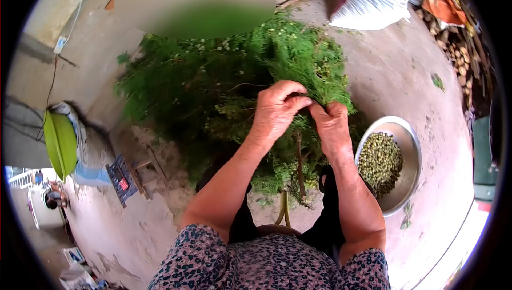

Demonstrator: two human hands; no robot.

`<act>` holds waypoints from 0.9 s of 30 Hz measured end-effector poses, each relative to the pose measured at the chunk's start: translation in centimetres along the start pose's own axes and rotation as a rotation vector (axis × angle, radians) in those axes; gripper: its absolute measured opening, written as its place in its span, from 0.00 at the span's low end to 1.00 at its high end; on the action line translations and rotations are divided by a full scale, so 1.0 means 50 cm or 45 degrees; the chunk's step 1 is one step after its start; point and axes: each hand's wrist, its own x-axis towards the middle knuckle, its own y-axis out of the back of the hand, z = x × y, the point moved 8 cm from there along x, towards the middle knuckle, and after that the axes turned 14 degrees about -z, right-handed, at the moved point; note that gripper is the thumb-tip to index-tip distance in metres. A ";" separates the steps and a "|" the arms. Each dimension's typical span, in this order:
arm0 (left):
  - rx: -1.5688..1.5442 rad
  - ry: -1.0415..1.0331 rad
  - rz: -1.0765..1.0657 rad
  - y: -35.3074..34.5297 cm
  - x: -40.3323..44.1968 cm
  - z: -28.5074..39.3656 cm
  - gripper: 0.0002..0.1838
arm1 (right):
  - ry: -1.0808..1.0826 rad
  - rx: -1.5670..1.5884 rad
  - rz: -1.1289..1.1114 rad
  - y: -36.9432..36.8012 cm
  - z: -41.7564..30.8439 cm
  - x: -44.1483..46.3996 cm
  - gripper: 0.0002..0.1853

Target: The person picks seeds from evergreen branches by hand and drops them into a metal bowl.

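A large heap of feathery green branches (213,76) with small pale seed pods lies on the floor before me. Over its right part, my left hand (277,108) has thumb and forefinger pinched on a green sprig. Close beside it, almost touching, my right hand (332,124) is closed on the same greenery, its fingertips partly hidden. A bare brown stem (300,164) runs down below the hands toward my knees. To the right of my right forearm sits a metal bowl (409,175), holding many small round green pods (380,163).
A white sack (368,4) stands at the upper right, near stacked firewood (456,60). On the left are a green basin (58,143) and a small wooden stool (141,175). Another person (55,199) is far off at the lower left.
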 end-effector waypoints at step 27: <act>-0.513 0.172 0.099 0.088 -0.002 -0.013 0.06 | 0.247 -0.266 -0.218 -0.055 -0.054 -0.015 0.04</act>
